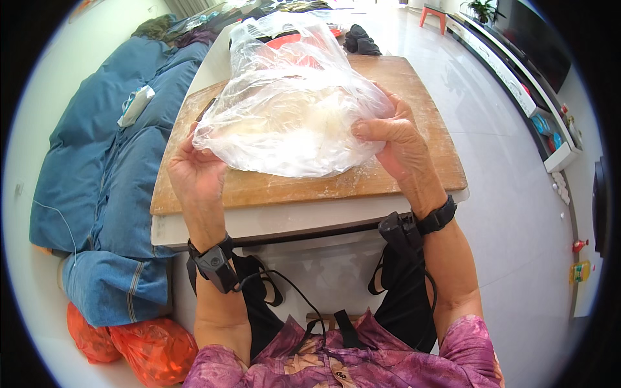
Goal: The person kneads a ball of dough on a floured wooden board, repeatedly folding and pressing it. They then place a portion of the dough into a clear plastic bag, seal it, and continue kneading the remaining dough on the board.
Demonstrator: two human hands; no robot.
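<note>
A clear plastic bag (291, 111) with pale contents, not clearly made out through the film, is held up over a wooden board (301, 191). My left hand (198, 162) pinches the bag's lower left corner. At the right side, my right hand (400, 133) grips the bag with the thumb in front and the other fingers partly hidden behind it. White powder is scattered on the board, which lies on a white table (271, 218). Part of a red object (286, 40) shows beyond and through the bag.
A blue sofa (87, 145) stands at the left, with a tissue pack (136, 105) on it and red plastic bags (153, 349) on the floor near it. A black cloth item (361, 40) lies past the board. A low cabinet (509, 87) runs along the right wall.
</note>
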